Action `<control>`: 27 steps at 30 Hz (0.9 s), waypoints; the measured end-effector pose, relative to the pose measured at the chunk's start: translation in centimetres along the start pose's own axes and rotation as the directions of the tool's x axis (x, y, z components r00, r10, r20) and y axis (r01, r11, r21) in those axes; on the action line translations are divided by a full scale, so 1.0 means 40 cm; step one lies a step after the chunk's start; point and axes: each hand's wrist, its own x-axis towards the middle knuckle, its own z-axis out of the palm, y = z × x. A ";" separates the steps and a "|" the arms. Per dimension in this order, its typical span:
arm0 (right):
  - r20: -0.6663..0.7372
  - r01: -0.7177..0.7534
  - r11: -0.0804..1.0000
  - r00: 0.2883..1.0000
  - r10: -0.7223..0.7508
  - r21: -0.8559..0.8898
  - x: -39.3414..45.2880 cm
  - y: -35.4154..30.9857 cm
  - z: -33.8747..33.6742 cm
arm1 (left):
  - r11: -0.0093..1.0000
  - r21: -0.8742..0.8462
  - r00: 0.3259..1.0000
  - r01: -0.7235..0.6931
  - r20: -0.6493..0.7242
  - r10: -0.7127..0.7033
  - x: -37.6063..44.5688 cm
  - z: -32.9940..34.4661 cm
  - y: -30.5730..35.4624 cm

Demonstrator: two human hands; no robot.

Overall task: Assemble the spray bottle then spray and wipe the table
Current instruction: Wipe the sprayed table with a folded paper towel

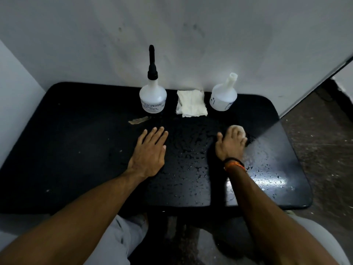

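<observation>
- Head view: a black table (66, 150) with rounded corners stands against a pale wall (191, 35), and its middle and right parts are covered with water droplets (183, 150).
- At the far edge, left of centre, a white spray bottle (152, 98) stands upright with its black spray head (152, 64) fitted on top; a printed label faces the camera.
- Just right of it lies a folded white cloth (192, 103), flat on the table, between the two bottles.
- Farther right at the far edge stands a second white bottle (223, 97), with an open neck and no spray head.
- A small brownish scrap (138, 120) lies on the table just in front of the spray bottle, to the left.
- The left hand (150, 153) rests flat on the table near the centre, palm down, fingers straight and close together, holding nothing.
- The right hand (230, 144) is on the wet right part of the table, its fingers curled over a bunched pale wiping cloth (236, 130) that it presses against the surface; the cloth shows beyond the fingertips.
- The right wrist carries a dark and orange band (234, 163).
- Near the right hand the table surface reflects a bright patch of light (267, 180).
- Below the near edge of the table the person's light grey trousers (122, 236) show, and a speckled dark floor (324, 140) lies to the right.
</observation>
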 end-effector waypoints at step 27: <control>-0.129 0.277 0.955 0.956 -0.262 0.111 -0.435 -0.004 0.120 | 1.000 0.026 1.000 -0.012 0.000 0.012 -0.003 -0.013 0.007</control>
